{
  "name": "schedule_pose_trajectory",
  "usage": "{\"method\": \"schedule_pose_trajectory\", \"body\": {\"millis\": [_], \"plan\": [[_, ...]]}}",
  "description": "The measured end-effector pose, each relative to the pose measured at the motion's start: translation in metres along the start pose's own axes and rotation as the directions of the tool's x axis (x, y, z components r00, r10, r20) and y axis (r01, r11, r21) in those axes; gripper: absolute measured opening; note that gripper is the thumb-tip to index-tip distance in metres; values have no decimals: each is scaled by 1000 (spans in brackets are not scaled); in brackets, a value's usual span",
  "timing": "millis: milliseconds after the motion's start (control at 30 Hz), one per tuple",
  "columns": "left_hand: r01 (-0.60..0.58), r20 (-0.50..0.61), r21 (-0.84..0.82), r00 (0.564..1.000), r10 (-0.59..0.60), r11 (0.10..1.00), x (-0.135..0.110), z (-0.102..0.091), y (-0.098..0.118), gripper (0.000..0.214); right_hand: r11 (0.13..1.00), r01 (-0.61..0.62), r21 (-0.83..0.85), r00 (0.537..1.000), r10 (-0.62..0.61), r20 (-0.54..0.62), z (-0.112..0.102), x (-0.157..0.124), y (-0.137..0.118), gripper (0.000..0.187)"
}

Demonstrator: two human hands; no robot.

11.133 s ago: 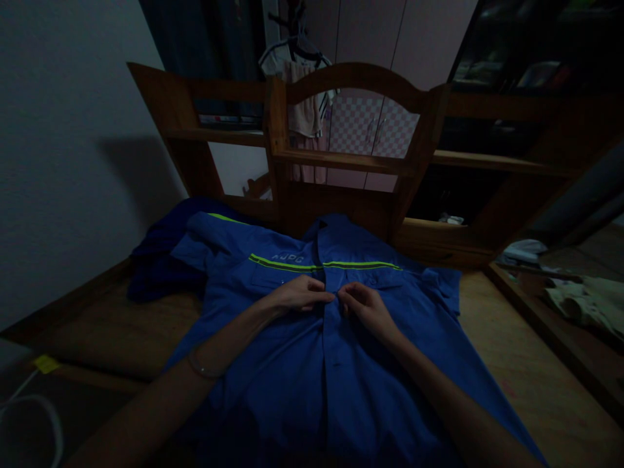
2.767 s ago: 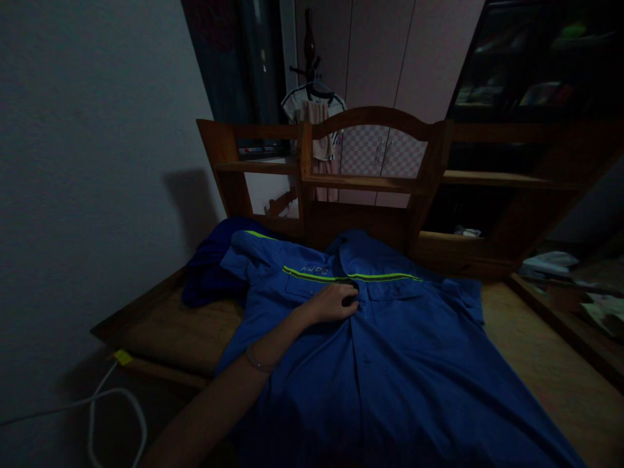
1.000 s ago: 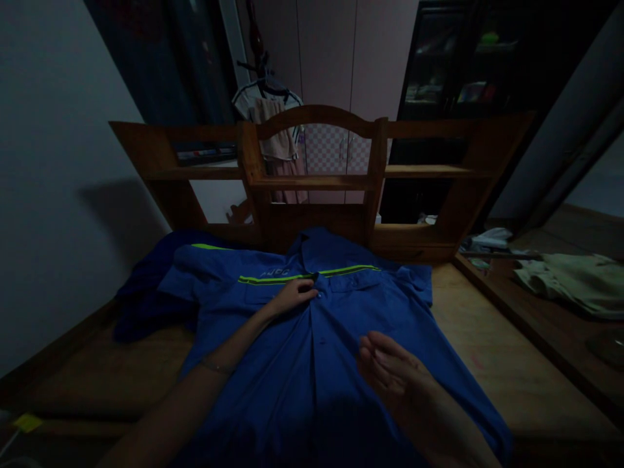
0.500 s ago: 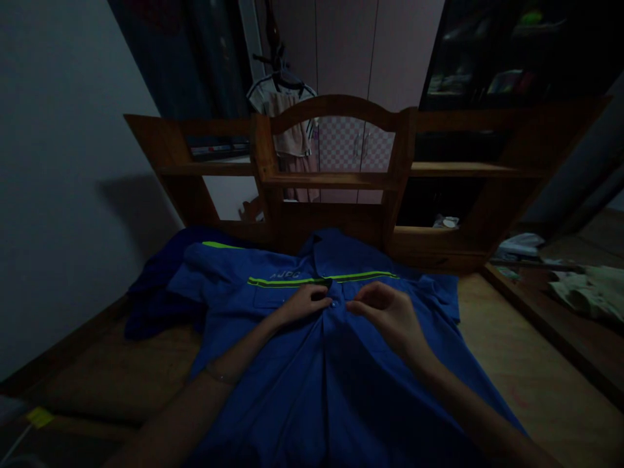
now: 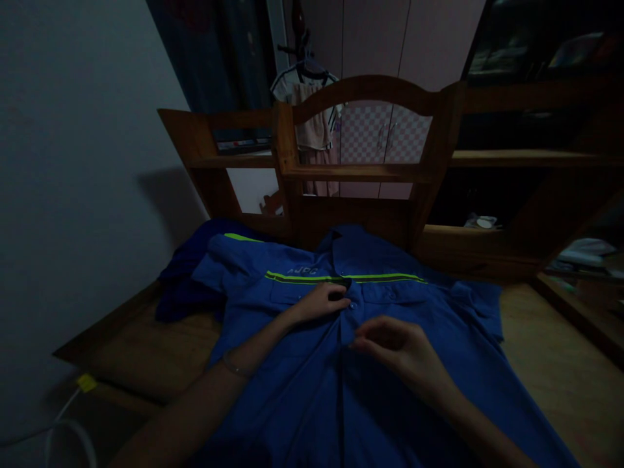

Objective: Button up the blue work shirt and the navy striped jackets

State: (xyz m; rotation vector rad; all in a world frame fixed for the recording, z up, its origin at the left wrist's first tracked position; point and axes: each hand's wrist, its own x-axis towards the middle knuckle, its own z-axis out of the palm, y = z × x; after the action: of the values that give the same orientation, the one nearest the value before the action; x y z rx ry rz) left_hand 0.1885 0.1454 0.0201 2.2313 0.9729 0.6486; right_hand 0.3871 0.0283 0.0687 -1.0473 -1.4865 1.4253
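Note:
A blue short-sleeved work shirt (image 5: 292,351) with yellow-green stripes lies spread out, collar at the far side. Beside a small button (image 5: 353,305) on its front placket, my left hand (image 5: 322,302) pinches the cloth between thumb and finger. My right hand (image 5: 394,341) is raised over the shirt front, a little nearer and to the right of that button. Its thumb and forefinger are pressed together; a tiny thing may be at their tips, too small and dark to name.
Behind the shirt stands a wooden shelf headboard (image 5: 361,172). Darker blue cloth (image 5: 188,286) is heaped at the left by the wall (image 5: 88,162). A white cable (image 5: 63,416) with a yellow tag lies at the lower left. The bare wooden board (image 5: 546,351) shows at the right.
My right hand has moved away from the button, toward me and lower. My left hand keeps its hold by the button. The whole view has shifted, so things appear further right.

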Motion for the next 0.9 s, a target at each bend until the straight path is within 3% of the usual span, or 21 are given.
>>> {"method": "schedule_pose_trajectory", "body": {"millis": [100, 267, 533, 900], "plan": [[-4, -6, 1, 1000, 4, 1000, 0, 0, 1, 28, 999, 36, -12, 999, -36, 32, -2, 1, 3, 22], [-12, -12, -2, 1000, 12, 1000, -1, 1, -1, 28, 997, 80, 6, 995, -79, -53, -11, 6, 5, 21], [-19, -11, 28, 1000, 19, 999, -1, 2, 0, 29, 988, 16, 151, 987, 9, -163, -21, 11, 1, 33], [-7, -8, 26, 1000, 7, 1000, -1, 2, -1, 29, 990, 31, 140, 964, 7, -265, -27, 16, 11, 31]]}}
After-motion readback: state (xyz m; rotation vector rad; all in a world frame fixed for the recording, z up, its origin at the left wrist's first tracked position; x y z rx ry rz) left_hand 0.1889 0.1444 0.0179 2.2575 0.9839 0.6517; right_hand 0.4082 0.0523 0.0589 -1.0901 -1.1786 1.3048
